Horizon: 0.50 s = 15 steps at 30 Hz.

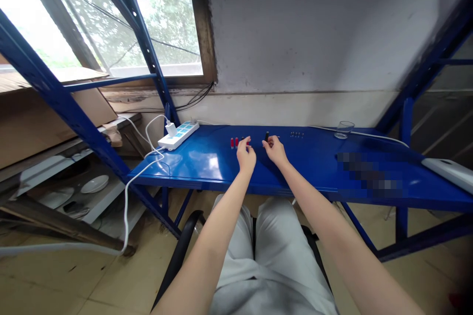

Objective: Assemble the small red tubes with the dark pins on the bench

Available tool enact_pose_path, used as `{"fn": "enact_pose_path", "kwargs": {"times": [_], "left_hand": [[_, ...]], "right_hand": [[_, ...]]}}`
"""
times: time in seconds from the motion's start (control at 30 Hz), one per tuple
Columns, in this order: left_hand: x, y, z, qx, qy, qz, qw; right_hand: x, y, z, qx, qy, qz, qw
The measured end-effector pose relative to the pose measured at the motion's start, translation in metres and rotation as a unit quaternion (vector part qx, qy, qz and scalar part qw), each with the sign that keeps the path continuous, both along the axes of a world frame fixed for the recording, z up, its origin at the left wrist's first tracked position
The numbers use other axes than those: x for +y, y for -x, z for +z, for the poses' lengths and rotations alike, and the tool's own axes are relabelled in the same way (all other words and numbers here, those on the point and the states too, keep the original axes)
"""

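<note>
Both my arms reach out over a blue metal shelf (207, 162) that serves as a table. My left hand (246, 155) rests on the shelf with its fingers curled beside a short row of small red upright pieces (234, 142). My right hand (275, 150) lies just to the right, fingers bent, pinching a small dark upright piece (266, 136). A row of tiny dark studs (296, 134) stands further right, apart from both hands.
A white power strip (179, 135) with a plugged charger and white cable lies at the shelf's left end. A clear glass (344, 129) stands at the back right. A white device (449, 171) sits at the far right edge. Blue rack posts flank both sides.
</note>
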<state>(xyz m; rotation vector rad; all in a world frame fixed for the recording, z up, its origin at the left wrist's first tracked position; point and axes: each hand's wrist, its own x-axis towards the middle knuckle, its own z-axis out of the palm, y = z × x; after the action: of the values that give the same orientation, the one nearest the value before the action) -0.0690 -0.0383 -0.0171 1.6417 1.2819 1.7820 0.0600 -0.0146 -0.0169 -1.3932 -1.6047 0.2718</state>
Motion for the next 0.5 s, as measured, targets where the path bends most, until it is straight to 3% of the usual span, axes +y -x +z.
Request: {"fn": "enact_pose_path", "kwargs": {"times": [0.17, 0.5], "left_hand": [[0.007, 0.007, 0.001, -0.151, 0.097, 0.046, 0.983], [0.012, 0.006, -0.003, -0.166, 0.100, 0.048, 0.980]], "right_hand": [[0.011, 0.009, 0.003, -0.022, 0.076, -0.007, 0.997], [0.032, 0.033, 0.001, -0.155, 0.115, 0.001, 0.981]]}}
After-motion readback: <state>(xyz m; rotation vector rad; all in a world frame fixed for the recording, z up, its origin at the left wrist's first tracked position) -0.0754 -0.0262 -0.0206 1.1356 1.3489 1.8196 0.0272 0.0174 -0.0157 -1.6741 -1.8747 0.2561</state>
